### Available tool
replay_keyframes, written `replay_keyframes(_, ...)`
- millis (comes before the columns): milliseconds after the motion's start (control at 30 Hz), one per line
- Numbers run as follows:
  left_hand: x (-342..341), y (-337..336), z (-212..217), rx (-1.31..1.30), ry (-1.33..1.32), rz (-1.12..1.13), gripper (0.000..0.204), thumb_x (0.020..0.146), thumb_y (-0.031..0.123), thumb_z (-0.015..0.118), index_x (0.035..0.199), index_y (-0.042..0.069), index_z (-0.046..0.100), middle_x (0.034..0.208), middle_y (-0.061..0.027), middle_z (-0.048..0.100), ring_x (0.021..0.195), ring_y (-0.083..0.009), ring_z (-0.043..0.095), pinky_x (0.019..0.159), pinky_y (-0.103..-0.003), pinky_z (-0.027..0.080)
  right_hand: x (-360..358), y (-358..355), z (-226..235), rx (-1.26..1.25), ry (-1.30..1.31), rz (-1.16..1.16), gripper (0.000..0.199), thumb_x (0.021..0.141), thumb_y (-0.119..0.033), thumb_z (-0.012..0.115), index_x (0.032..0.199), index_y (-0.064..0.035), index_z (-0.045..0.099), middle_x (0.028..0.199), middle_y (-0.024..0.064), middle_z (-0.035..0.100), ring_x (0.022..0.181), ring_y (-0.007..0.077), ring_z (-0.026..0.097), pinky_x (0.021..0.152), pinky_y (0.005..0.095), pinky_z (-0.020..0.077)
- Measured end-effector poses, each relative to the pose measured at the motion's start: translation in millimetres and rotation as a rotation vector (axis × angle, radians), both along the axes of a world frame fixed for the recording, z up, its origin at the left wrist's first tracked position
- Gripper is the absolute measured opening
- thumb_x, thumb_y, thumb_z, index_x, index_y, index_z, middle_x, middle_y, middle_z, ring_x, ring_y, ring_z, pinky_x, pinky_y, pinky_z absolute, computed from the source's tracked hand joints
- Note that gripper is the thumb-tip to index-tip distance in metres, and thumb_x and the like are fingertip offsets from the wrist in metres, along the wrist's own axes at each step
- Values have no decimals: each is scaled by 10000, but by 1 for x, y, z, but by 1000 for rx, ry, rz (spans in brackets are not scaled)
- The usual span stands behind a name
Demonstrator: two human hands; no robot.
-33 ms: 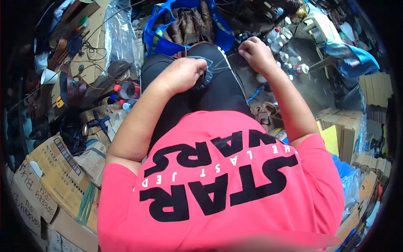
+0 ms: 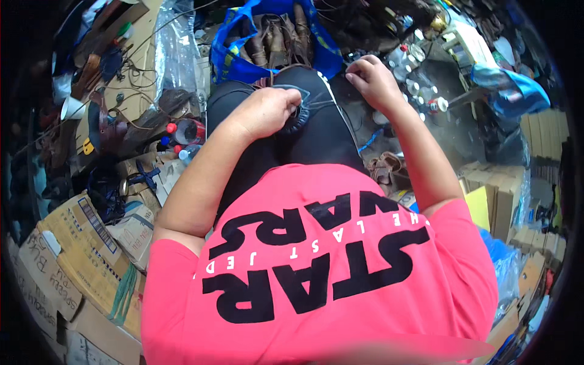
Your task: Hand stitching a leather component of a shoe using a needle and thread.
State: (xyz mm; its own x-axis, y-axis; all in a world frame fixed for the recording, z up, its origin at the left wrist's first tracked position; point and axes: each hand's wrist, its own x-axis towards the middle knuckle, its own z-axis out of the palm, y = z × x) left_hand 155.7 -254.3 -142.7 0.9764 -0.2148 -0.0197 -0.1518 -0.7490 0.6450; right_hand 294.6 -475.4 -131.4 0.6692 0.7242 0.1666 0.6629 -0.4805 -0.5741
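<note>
My left hand (image 2: 272,111) is closed over my lap, thumb and fingers pressed on a dark, ribbed, curved piece (image 2: 296,120) with a blue-grey edge. It looks like part of a shoe, but the hand hides much of it. Off to the right, my right hand (image 2: 373,80) is raised beside my knee with its fingers curled in a pinch. Anything between those fingertips is too small to make out. Thin pale lines cross the dark trousers (image 2: 316,131) near the piece, and I cannot tell if they are thread.
Beyond my knees stands a blue bag (image 2: 325,52) full of brown leather shoes (image 2: 277,42). Plastic bottles lie at the right (image 2: 420,91) and left (image 2: 187,131). Cardboard boxes (image 2: 82,243) fill the lower left, and stacked cardboard (image 2: 490,188) is at the right, below a blue cloth (image 2: 514,91).
The view has shifted very slightly. Both hands keep nearly the same pose, the left still on the dark piece and the right still raised.
</note>
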Motion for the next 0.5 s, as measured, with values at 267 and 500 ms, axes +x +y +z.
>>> replay_keyframes(267, -4, 4, -5, 15, -24, 0, 94, 831, 84, 566, 917, 47, 565, 830, -174, 616, 851, -367, 602, 723, -417, 474, -42, 45, 13, -469, -357, 493, 83, 824, -200, 581, 877, -154, 625, 805, 42, 653, 857, 241, 624, 782, 377, 395)
replay_keyframes(500, -36, 41, -6, 205, -122, -35, 70, 795, 43, 568, 856, 37, 534, 820, -170, 591, 781, -360, 585, 680, -417, 465, -16, 19, -8, -361, -204, 529, 79, 810, -116, 593, 879, -123, 554, 776, 60, 629, 855, 276, 606, 819, 402, 403)
